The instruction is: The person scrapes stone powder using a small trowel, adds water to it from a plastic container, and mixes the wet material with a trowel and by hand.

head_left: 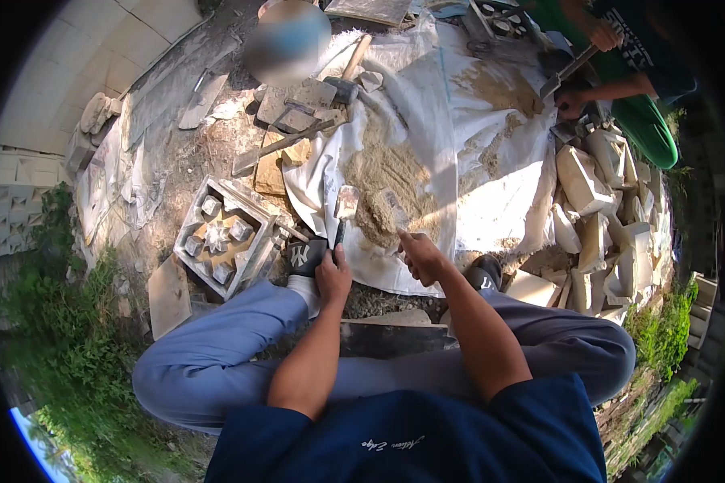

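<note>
My left hand [333, 278] is closed round the dark handle of a trowel, whose small pale blade [347, 202] points away from me beside the sand pile. My right hand [421, 258] grips a second trowel [395, 208]; its blade rests in the damp grey sand mix [377, 219]. The sand lies on a white sheet [387, 276] between my feet. To the left of my left shoe stands a square mould [187, 211] with a star-shaped block and several smaller blocks inside.
Several cream cast blocks [580, 181] are piled at the right. A co-worker's hands [604, 36] hold a tool at the upper right. A hammer [343, 88], flat boards and a wooden stick [282, 146] lie ahead on the left. Plants [72, 330] grow at the far left.
</note>
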Motion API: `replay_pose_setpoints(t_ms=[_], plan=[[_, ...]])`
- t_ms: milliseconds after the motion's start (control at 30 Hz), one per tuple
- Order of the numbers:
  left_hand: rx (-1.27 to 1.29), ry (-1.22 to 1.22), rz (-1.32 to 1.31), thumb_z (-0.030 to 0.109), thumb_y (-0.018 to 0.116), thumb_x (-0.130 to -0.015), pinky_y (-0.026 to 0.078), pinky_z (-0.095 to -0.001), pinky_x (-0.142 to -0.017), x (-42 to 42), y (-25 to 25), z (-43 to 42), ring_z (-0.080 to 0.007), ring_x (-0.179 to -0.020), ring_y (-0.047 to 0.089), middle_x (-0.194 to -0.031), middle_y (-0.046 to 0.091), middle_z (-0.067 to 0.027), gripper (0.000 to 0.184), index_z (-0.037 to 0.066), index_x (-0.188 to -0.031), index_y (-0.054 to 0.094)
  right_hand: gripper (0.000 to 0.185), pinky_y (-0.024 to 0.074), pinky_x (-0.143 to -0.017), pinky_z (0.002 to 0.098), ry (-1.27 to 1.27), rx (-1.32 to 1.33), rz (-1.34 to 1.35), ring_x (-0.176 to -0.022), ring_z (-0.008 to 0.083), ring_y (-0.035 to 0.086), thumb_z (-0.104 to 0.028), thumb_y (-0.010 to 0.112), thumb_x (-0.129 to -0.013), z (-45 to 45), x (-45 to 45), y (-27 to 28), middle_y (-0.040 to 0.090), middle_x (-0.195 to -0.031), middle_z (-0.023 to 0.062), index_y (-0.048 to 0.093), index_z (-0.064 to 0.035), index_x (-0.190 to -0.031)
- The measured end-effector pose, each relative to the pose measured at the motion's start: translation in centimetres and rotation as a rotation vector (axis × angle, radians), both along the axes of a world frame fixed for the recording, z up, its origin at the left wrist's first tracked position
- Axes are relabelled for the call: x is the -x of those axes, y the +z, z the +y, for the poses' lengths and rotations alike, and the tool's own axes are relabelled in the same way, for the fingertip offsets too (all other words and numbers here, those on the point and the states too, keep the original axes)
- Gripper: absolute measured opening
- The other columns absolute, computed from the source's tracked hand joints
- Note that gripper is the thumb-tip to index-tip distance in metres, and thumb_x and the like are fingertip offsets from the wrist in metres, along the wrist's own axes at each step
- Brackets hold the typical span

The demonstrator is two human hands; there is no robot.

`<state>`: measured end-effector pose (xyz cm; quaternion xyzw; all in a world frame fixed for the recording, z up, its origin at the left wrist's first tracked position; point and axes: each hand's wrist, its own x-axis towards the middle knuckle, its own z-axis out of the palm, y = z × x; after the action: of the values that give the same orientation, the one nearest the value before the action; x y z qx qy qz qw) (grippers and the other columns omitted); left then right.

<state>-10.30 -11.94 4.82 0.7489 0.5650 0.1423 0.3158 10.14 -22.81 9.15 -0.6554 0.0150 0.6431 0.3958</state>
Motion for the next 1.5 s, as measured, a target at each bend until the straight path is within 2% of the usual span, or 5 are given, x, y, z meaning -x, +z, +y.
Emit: replay_pose_setpoints(t_ms=[300, 433, 633, 867, 1500], plan=[[-0.122, -0.34, 0.019, 0.039, 0.053, -0.102, 0.049, -0.0542, -0.063, -3.7, 0.5, 2.1, -0.0466, -0.073, 0.065, -0.074, 0.066, -0.0242, 0.038, 0.004, -0.089, 0.055, 0.055, 0.0287, -0.039, 0.0331, -0.01, 0.096, -0.027, -0.044, 0.0128, 0.036, -0.055, 0.044, -0.103, 0.5, -1.7, -0.8, 0.04, -0.062, 0.0012, 0.052, -0.0017, -0.094], [-0.101, -0.548, 0.29, 0.043, 0.051, -0.102, 0.053, -0.0552, -0.066, -3.8, -0.8, 2.2, -0.0457, -0.074, 0.068, -0.078, 0.07, -0.0205, 0.037, 0.006, -0.097, 0.059, 0.058, 0.0301, -0.04, 0.0347, 0.06, 0.127, -0.065, -0.046, 0.0143, 0.037, -0.058, 0.042, -0.102, 0.4, -2.5, -1.4, 0.041, -0.063, 0.0023, 0.053, -0.0007, -0.094], [-0.064, -0.546, 0.399, 0.042, 0.053, -0.101, 0.055, -0.0556, -0.069, -4.4, 1.7, 3.6, -0.0454, -0.081, 0.069, -0.085, 0.071, -0.0216, 0.036, 0.008, -0.11, 0.06, 0.061, 0.0306, -0.04, 0.0353, 0.089, 0.111, -0.076, -0.046, 0.015, 0.038, -0.059, 0.042, -0.102, 0.3, -3.0, -2.0, 0.042, -0.065, 0.0039, 0.054, -0.0004, -0.095], [-0.033, -0.672, 0.38, 0.038, 0.058, -0.099, 0.054, -0.0554, -0.072, -2.8, -1.3, 3.9, -0.0437, -0.086, 0.069, -0.088, 0.071, -0.0206, 0.032, 0.008, -0.11, 0.06, 0.058, 0.0288, -0.041, 0.0361, 0.053, 0.133, -0.064, -0.047, 0.0151, 0.038, -0.056, 0.046, -0.102, 0.5, -3.2, -1.7, 0.044, -0.064, 0.0043, 0.054, 0.0003, -0.091], [0.293, -0.612, 0.192, 0.058, 0.039, -0.103, 0.046, -0.0592, -0.085, -4.4, -2.1, 6.8, -0.0524, -0.094, 0.061, -0.088, 0.065, -0.0348, 0.071, -0.004, -0.086, 0.07, 0.066, 0.031, -0.04, 0.0366, 0.089, 0.12, -0.073, -0.045, 0.0155, 0.041, -0.061, 0.042, -0.101, 0.3, -3.1, -2.0, 0.044, -0.065, 0.0043, 0.056, 0.0036, -0.097]])
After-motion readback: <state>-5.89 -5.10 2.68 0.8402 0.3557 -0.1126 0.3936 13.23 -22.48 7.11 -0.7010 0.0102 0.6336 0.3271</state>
